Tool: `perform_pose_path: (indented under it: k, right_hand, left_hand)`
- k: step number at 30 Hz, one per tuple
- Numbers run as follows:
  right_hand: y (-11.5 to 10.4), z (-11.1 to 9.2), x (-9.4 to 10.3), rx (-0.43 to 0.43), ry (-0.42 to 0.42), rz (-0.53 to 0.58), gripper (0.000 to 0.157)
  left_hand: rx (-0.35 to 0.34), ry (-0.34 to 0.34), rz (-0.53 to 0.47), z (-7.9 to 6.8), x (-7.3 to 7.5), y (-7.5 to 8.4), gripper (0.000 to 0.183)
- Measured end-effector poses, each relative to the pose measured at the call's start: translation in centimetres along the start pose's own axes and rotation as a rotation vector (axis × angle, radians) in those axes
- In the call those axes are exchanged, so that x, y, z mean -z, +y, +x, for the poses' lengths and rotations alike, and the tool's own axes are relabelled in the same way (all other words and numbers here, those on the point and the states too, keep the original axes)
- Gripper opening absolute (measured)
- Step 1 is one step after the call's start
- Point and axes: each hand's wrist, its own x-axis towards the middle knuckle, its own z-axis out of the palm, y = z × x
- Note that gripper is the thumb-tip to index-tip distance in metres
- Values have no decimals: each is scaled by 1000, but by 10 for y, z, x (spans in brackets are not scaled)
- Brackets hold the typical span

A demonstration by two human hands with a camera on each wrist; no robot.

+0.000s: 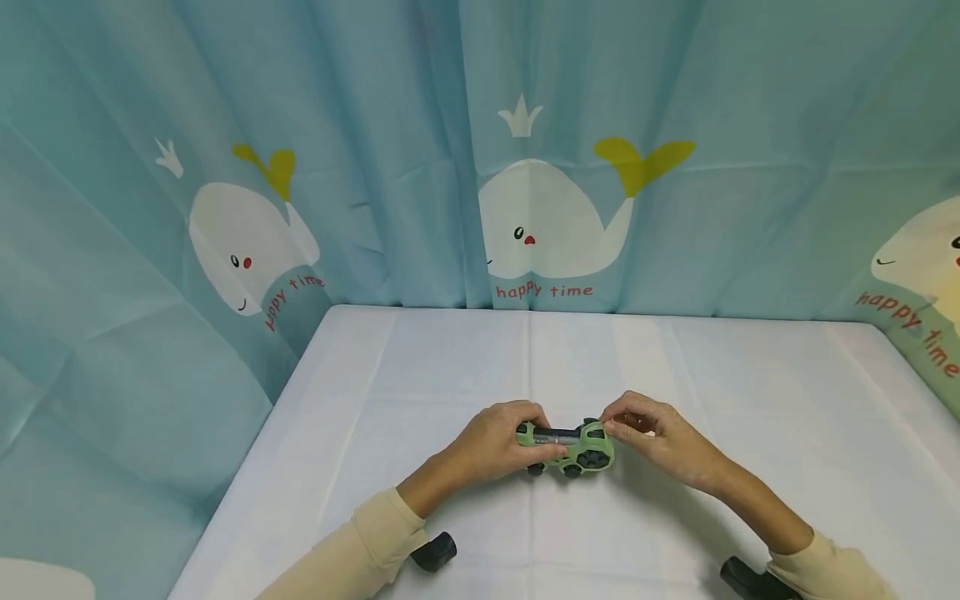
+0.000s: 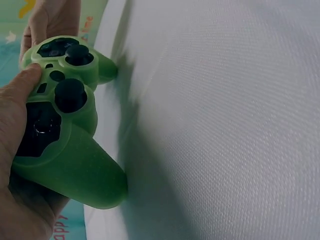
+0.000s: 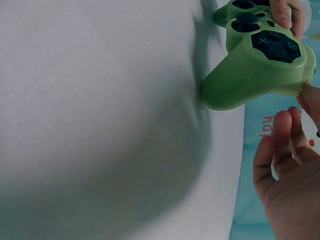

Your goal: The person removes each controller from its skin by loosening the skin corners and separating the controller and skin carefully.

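Black controller point(image 3: 276, 46) in green cover point(image 3: 250, 75); left hand point(image 1: 489, 440), fingers gripping both; right hand point(image 1: 672, 440), fingers pinching cover's edge.

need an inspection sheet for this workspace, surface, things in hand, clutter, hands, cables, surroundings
Surface: white cloth, faint creases
Things in hand: green game controller with black thumbsticks
Clutter: nothing seen
Left hand: grips the game controller, thumb on its face
Right hand: touches the game controller's right end
Cables: nothing seen
Surroundings: light blue curtain with whale prints; black pieces at both cuffs
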Motion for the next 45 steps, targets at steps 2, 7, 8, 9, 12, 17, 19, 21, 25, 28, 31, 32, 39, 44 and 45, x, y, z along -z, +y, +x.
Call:
perform_pose_path:
  k: [2, 7, 8, 9, 12, 17, 19, 21, 25, 28, 31, 32, 39, 44, 45]
  right_hand:
    - [2, 1, 0, 20, 10, 9, 15]
    - [4, 0, -1, 49, -73, 31, 31]
    - [3, -1, 0, 69, -79, 11, 32]
    - [1, -1, 0, 95, -81, -11, 31]
    - [-2, 1, 0, 174, -28, -86, 28]
    - [-9, 4, -1, 224, 44, -199, 23]
    - [-11, 5, -1, 220, 56, -253, 20]
    - [-14, 6, -1, 223, 51, -312, 18]
    - [-18, 4, -1, 241, 18, -446, 14]
    - [-22, 1, -1, 274, 24, -531, 20]
    - [-28, 1, -1, 296, 35, -587, 31]
    - [-30, 2, -2, 303, 28, -601, 33]
    - [-43, 17, -9, 355, -56, -783, 19]
    - [-47, 21, -9, 403, -76, -834, 11]
    - [-47, 21, -10, 410, -82, -837, 11]
  left_hand:
    - [2, 1, 6, 0, 0, 0, 30]
    - [-6, -8, 8, 0, -1, 1, 31]
    - [-5, -9, 6, 0, -1, 1, 31]
    - [-5, -8, 6, 0, -2, 1, 31]
    - [8, 1, 0, 1, -2, 1, 31]
    - [35, 9, -27, 1, -1, 0, 32]
    - [39, 9, -33, 2, -1, 0, 32]
    - [38, 9, -33, 2, -1, 0, 32]
    - [38, 15, -38, 2, -1, 0, 32]
    - [36, 8, -37, 2, -1, 0, 32]
    - [28, -1, -25, 3, -1, 1, 32]
    - [25, -3, -21, 3, -1, 0, 32]
    - [12, -7, -23, 3, 1, -1, 31]
    - [1, -6, -14, 4, 0, -1, 31]
    - [0, -6, -13, 4, 0, -2, 31]
